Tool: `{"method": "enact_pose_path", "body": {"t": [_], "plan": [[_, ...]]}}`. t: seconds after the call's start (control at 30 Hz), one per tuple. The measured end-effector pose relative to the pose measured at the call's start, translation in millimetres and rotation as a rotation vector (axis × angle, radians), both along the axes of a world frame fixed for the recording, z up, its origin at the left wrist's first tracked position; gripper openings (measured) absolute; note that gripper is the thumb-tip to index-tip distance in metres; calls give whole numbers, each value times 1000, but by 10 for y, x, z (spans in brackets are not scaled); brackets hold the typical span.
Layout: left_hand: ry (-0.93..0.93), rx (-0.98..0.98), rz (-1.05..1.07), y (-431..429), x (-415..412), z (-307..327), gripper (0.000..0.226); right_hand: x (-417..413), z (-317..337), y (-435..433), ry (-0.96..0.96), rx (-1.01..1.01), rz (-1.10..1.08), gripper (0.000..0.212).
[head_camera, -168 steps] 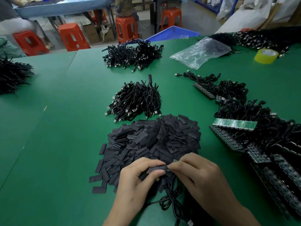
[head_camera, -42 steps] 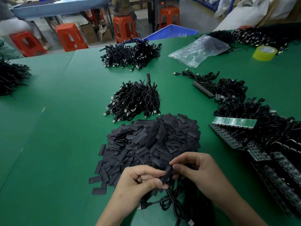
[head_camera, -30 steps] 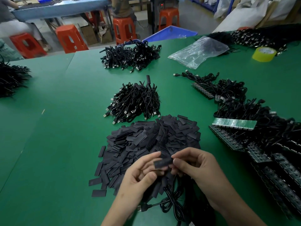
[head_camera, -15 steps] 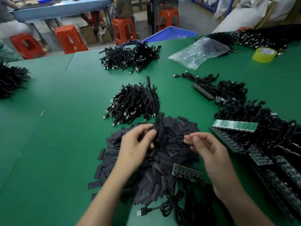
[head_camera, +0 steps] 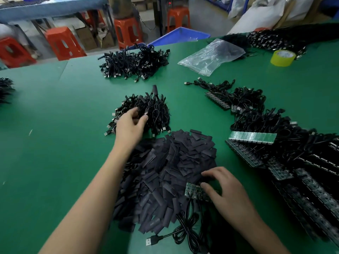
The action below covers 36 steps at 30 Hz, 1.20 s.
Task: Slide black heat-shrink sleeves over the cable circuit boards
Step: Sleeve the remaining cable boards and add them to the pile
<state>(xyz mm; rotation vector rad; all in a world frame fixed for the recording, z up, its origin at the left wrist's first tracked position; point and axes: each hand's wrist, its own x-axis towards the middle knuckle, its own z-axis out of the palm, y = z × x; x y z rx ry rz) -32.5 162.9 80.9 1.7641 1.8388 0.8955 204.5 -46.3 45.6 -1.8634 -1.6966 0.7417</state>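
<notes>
**Left hand out at the cable bundle, right hand over the next strip of boards**

The left hand (head_camera: 131, 125) reaches out over the green table (head_camera: 55, 125) into the cable bundle (head_camera: 156, 110), thumb and fingers curled among the black leads. Whether they pinch one or only rest there, I cannot tell. Curled like that, they could snag neighbouring leads and drag a tangle back over the sleeves. The black heat-shrink sleeves (head_camera: 165, 171) lie heaped mid-table between the hands. They are short, flat, matte pieces that overlap thickly, so a pinch may lift two at once. At the heap's near right edge sits a green circuit board strip (head_camera: 192, 191), its cables (head_camera: 183, 230) trailing toward the person. The right hand (head_camera: 227, 189) arches over the strip, thumb on the board. Whether it has a hold, I cannot tell. A flattened sleeve might catch on a board corner.
</notes>
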Motion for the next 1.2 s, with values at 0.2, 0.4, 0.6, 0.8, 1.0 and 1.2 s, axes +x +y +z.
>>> {"method": "enact_pose_path", "body": {"t": [0.2, 0.4, 0.6, 0.8, 1.0, 1.2], "plan": [[120, -6, -383, -1257, 266, -310, 21, -167, -99, 23, -389, -48, 167, 44], [164, -14, -446, -1851, 384, -498, 30, -132, -62, 24, -316, -27, 158, 27], [-165, -51, -391, -2013, 445, -358, 5, 54, 160, -32, 170, -50, 163, 26], [-449, -248, -369, -2068, 417, -255, 16, 117, 241, -49, 261, -54, 242, 11], [-575, -332, -362, -2072, 363, -196, 8, 58, 259, -108, 291, 18, 296, 11], [-837, -478, -403, -2041, 321, -133, 6, 33, 335, -119, 429, -38, 326, 11]]}}
